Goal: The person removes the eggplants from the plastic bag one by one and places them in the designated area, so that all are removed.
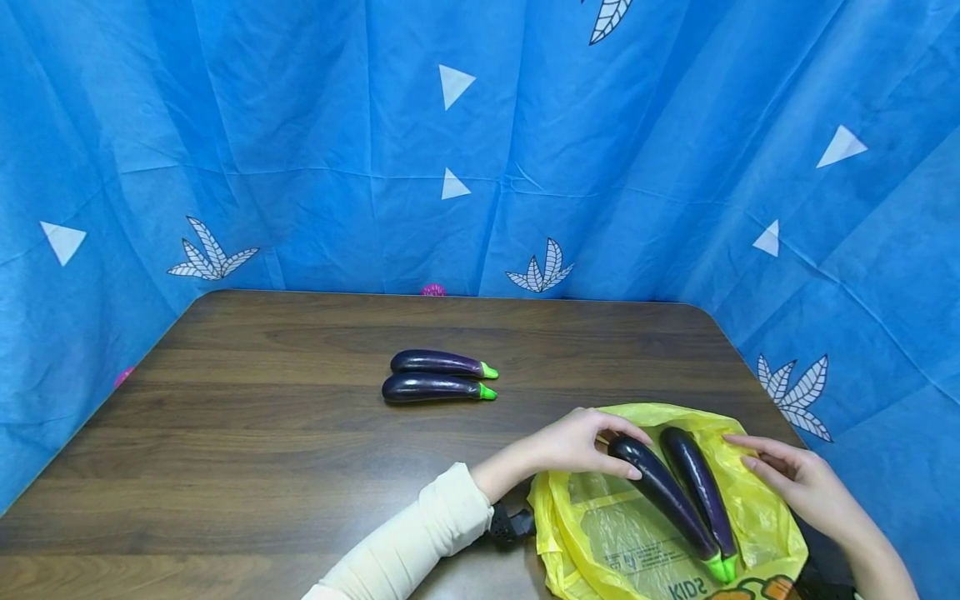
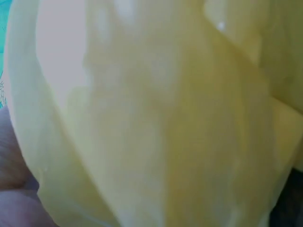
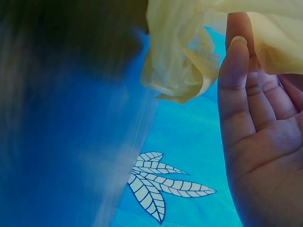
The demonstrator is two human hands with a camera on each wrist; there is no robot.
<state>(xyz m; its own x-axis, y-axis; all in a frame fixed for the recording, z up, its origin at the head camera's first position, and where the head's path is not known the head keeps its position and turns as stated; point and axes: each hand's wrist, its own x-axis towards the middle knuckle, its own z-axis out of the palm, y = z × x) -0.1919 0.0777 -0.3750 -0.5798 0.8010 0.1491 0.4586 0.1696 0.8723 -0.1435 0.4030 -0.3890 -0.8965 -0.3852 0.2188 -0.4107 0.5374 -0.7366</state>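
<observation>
Pinching the thick end of one eggplant [image 1: 660, 492], the left hand [image 1: 581, 446] has its thumb and fingers narrowed to either side of it, over the open mouth of a yellow bag [image 1: 765, 504]; gripping there leaves the green stem pointing down into the bag. A second eggplant [image 1: 697, 479] lies alongside, its stem beside the first. The right hand [image 1: 806, 487] holds the bag's far-right rim between thumb and forefinger, seemingly to spread the mouth and steady the thin plastic. Two more eggplants [image 1: 438, 387] lie side by side on the table [image 1: 262, 417], stems both to the right, well apart from the bag.

Whether the held eggplant bears on the bag's floor is hard to tell. The bag's near edge is cut off, and its printed letters read backwards through the plastic. Blurred yellow film fills most of the left wrist view, hiding that hand's grip; a dark smear covers the upper left of the right wrist view
</observation>
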